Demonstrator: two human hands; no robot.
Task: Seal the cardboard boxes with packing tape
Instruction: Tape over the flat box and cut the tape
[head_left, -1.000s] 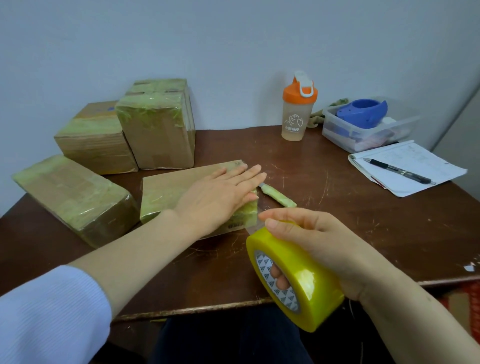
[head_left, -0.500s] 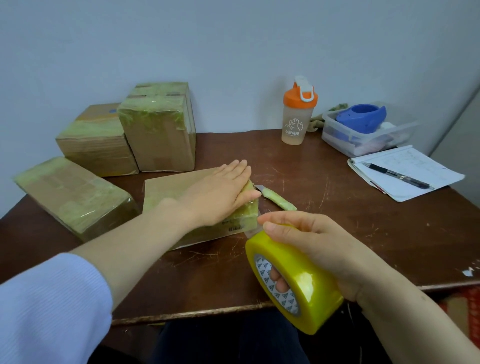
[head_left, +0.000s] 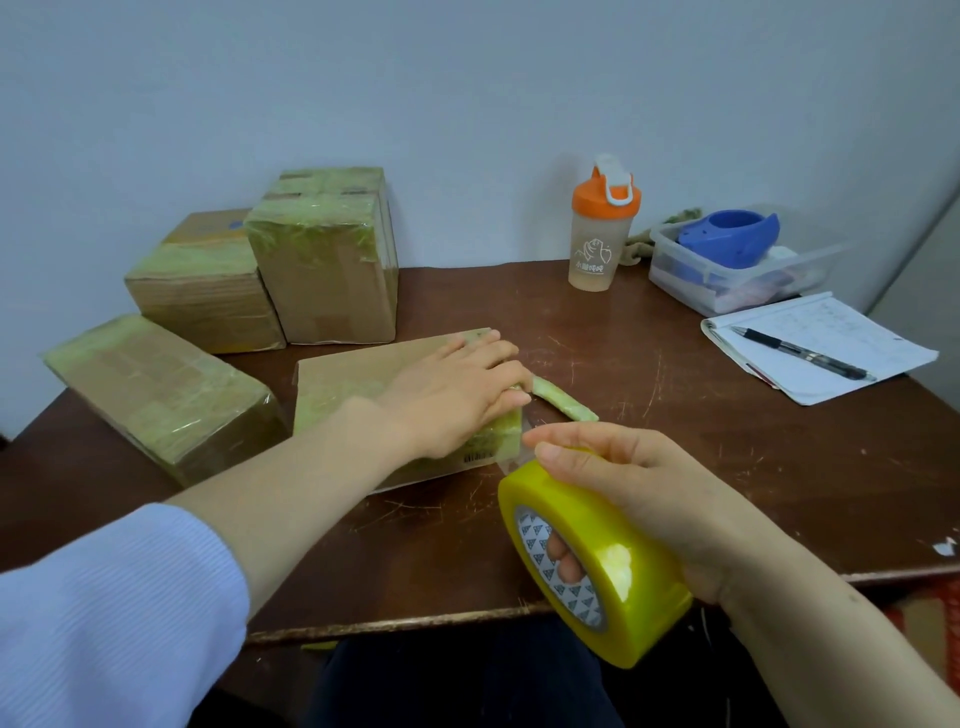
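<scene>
left hand (head_left: 457, 395): I pressed it flat, open, on box (head_left: 353, 384)
right hand (head_left: 639, 493): I gripped tape roll (head_left: 597, 566)
table (head_left: 675, 415): scratched brown wood
wall (head_left: 467, 104): plain, pale

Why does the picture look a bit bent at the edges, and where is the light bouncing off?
Head view: a wide-angle lens, so the table edge bows and the sleeve looms large. Glare sits on the yellow tape roll in the right hand and, more softly, on the taped boxes. The left hand, flat on the cardboard box, looks slightly soft. Lighting is even, shadows faint.
</scene>
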